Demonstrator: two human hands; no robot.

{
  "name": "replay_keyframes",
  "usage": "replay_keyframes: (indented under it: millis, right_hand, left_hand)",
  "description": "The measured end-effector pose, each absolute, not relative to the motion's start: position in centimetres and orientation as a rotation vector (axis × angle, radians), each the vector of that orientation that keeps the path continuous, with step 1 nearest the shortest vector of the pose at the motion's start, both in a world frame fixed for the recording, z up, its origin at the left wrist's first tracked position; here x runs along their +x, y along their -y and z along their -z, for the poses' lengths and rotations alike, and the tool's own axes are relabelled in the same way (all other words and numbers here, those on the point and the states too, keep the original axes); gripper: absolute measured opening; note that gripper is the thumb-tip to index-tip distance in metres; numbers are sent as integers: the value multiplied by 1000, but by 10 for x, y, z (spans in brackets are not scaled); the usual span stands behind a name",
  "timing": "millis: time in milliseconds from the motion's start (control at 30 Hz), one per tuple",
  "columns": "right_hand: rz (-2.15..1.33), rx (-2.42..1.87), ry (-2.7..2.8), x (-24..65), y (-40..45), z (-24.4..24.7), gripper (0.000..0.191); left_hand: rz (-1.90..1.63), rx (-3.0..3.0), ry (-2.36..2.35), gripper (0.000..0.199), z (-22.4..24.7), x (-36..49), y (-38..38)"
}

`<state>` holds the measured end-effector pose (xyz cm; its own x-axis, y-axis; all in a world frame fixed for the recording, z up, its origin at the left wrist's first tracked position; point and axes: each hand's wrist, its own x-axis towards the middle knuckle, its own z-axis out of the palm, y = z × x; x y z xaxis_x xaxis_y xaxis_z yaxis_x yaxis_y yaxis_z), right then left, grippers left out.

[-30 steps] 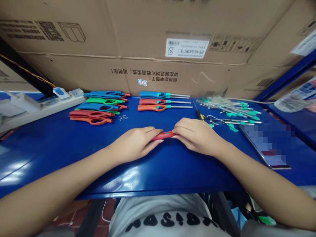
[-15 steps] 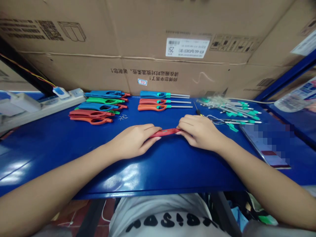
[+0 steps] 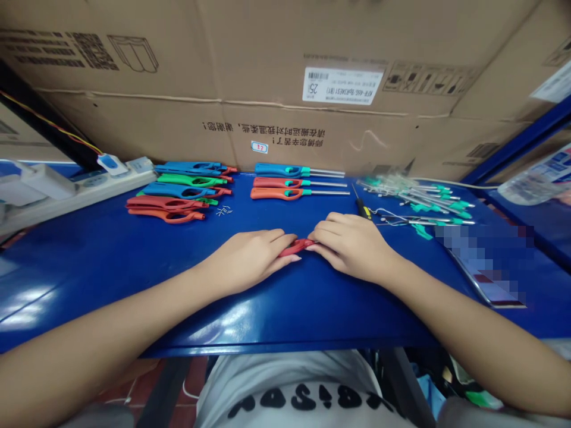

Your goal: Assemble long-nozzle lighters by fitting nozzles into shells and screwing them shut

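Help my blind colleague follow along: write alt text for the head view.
A person's left hand and right hand hold a red handle over a blue table. Beyond lie coloured handles, three lighters and, at right, loose metal rods.

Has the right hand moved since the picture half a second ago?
Yes: slightly to the left, closer to the left hand, judged against the black-and-yellow screwdriver lying on the table, more of which now shows beyond the right hand.

A slender red handle is held roughly crosswise above the blue tabletop, one end being covered by the left grip and the other pinched by the right grip, its short middle stretch exposed.
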<state>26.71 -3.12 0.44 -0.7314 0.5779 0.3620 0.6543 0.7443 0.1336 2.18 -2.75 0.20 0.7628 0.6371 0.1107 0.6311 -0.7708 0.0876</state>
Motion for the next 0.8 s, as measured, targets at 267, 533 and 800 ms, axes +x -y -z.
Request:
replay_keyframes:
  millis: [267,533,800]
  right_hand:
    - [328,-1004,2724,262,35,-9,29]
    - [315,-1238,2675,301,15,-17,34]
    - [178,-1059,2730,316,4,-15,17]
  left_hand:
    - [-127,2997,-1108,42,-4,24,29]
    - [-92,2964,-1229,45,-6,15,19]
    - [-100,2967,-1268,45,-7,10,13]
